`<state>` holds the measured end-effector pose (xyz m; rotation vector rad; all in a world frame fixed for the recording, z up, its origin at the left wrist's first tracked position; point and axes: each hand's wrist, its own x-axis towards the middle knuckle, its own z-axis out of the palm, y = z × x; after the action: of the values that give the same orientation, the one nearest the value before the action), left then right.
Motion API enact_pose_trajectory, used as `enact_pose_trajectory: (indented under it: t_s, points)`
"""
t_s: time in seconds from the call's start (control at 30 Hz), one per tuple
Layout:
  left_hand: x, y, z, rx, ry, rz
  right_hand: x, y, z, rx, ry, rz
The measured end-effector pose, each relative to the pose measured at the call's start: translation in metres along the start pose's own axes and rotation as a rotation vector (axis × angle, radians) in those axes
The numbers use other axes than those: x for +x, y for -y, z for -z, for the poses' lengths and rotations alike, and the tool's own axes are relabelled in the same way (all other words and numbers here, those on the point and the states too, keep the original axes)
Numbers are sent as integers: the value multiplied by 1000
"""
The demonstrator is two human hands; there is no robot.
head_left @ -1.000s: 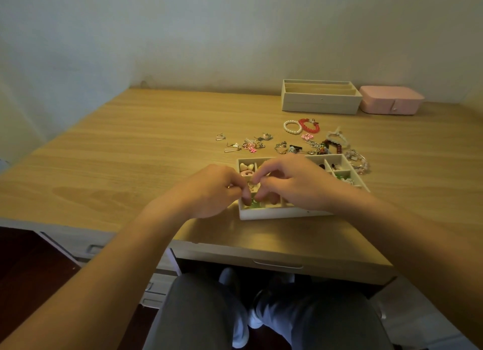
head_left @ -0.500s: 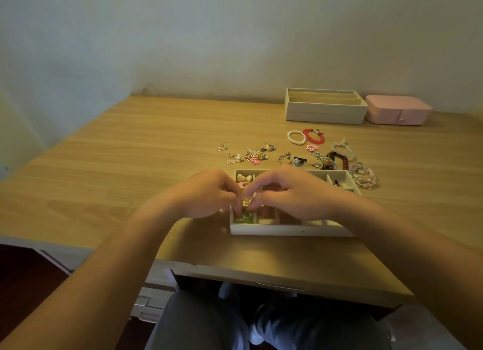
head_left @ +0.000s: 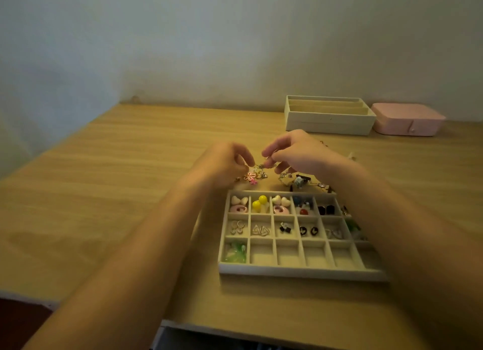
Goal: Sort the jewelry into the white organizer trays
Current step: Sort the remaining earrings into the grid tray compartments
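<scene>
Where the wooden desk [head_left: 104,192] fills the left of the frame, the left forearm is seen reaching up from the lower left. The left hand [head_left: 224,164] is held above the desk just left of centre, its fingers curled. Its grip is closed as a pinch of thumb and forefinger on one end of a small silvery piece [head_left: 261,166], which is held between the two hands at the centre of the frame. The piece is blurred and its kind cannot be told. Just below it, a pink flower earring [head_left: 250,176] is seen lying on the desk among other small charms. The other end of the silvery piece is pinched by the right hand [head_left: 298,153], whose grip is likewise closed on it. Below and right of that hand a loose heap of jewelry [head_left: 300,181] is spread on the desk, just beyond the far edge of the near white organizer tray [head_left: 300,271] at lower centre right. White hearts, pink rings, yellow balls and dark studs are sorted in the tray's far row. Silver hoops and triangles are laid in its middle row, and a green piece [head_left: 236,253] in its near left compartment. A second white tray [head_left: 329,123] is set by the wall at upper right, with a pink box [head_left: 407,123] just beside it.
</scene>
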<state>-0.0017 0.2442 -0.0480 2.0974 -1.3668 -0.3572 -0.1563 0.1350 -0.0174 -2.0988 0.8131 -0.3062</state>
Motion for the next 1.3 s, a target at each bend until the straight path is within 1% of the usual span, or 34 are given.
enact_pose_trajectory:
  t_s: [0.1,0.2,0.37,0.5,0.63,0.73,0.9,1.0,1.07,1.17,1.3]
  points:
    - [9,1,-4,169,65,-59,7,-5,6,-29,62,-6]
    - [12,4,-5,250,82,-84,10,-10,12,-27,103,-4]
    - [11,6,-7,220,118,-73,13,-24,10,62,70,5]
    - [5,2,-8,216,105,-61,18,-28,0,48,57,21]
    - [3,-1,-14,242,52,-51,18,-33,-6,5,90,72]
    - [3,1,-15,229,27,-82,17,-35,-10,-30,103,123]
    - [1,9,-13,143,-16,-95,18,-32,-18,-141,53,234]
    - [-1,10,-11,5,-86,-123,16,-29,-19,-155,-24,314]
    - [-3,9,-10,-154,-123,-115,15,-27,-18,-88,-46,347]
    - [-6,6,-7,-426,-148,-74,13,-26,-15,83,-20,374]
    - [-12,-4,-8,-600,-103,-77,12,-26,-14,221,-32,394]
